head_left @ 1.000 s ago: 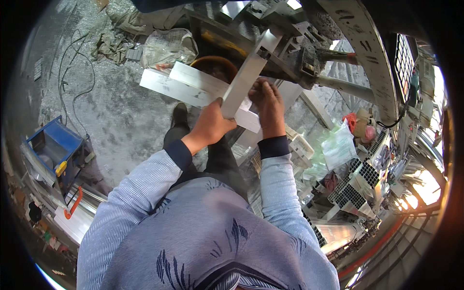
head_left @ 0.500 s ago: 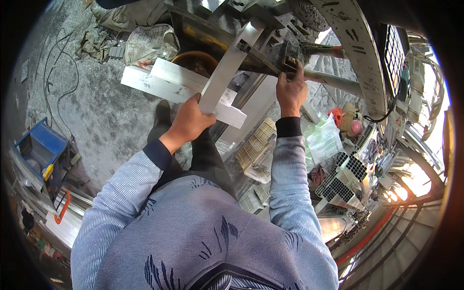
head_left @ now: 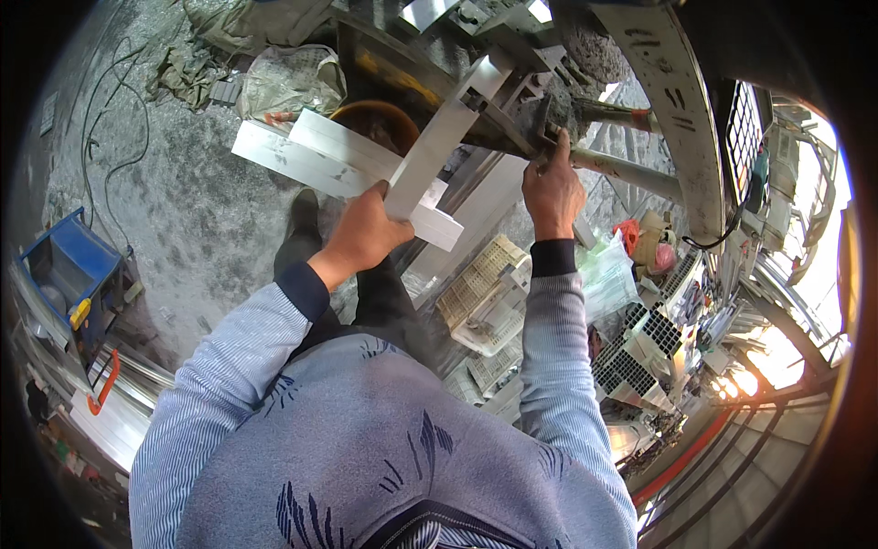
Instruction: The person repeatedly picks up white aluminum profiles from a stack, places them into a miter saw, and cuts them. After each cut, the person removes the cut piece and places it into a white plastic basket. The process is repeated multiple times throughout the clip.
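Observation:
My left hand (head_left: 368,229) is closed around the near end of a silver metal bar (head_left: 437,142), which looks like an aluminium profile. The bar slants away to the right, and its far end rests in a dark machine (head_left: 494,119). Beneath it, two flat silver bars (head_left: 306,157) lie side by side across the machine's front. My right hand (head_left: 553,194) is at a dark part on the machine's right side, fingers curled and index finger reaching forward. What those fingers hold is hidden.
Behind the flat bars is a round brown-rimmed opening (head_left: 402,119). Cream plastic crates (head_left: 480,297) stand below my right forearm. At far left is a blue metal cart (head_left: 78,252); a pale machine panel (head_left: 672,110) rises at right. A black cable (head_left: 146,137) lies on the dusty floor.
My right fingertips have drawn slightly nearer along with the dark part they touch. My left hand stays on the bar. The whole view has shifted a little.

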The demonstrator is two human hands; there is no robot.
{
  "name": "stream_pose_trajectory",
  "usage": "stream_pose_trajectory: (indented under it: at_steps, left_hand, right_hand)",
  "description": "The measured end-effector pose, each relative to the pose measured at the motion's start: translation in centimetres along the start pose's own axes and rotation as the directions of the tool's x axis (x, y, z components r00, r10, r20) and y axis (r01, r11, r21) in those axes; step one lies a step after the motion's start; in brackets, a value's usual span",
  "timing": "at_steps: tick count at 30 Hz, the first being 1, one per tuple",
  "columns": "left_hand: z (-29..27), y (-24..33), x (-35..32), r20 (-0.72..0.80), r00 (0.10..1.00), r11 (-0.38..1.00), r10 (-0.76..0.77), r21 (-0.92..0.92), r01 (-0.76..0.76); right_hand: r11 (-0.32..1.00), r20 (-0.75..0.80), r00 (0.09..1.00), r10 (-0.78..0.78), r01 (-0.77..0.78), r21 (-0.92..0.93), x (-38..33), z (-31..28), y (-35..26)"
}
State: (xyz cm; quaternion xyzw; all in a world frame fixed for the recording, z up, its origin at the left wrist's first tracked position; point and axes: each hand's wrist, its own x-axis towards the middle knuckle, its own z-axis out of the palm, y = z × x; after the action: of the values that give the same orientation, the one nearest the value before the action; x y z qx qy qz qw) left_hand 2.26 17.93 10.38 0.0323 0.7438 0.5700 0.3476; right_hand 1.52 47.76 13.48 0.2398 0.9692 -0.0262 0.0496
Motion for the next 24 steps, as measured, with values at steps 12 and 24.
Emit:
stream_pose_trajectory:
  at_steps: [12, 24]
  left_hand:
    - [-0.3, 0.3, -0.1, -0.031, 0.998, 0.998, 0.047, 0.031, -0.046]
    - [-1.0, 1.4, 2.9, 0.155, 0.987, 0.999, -0.034, -0.034, 0.04]
  right_hand:
    - [0.038, 0.338, 0.936, -0.1, -0.336, 0.941, -4.1, 2.9, -9.9]
    - [-0.496, 0.531, 0.779, -0.335, -0.624, 0.604, -1.6, 5.1, -13.0]
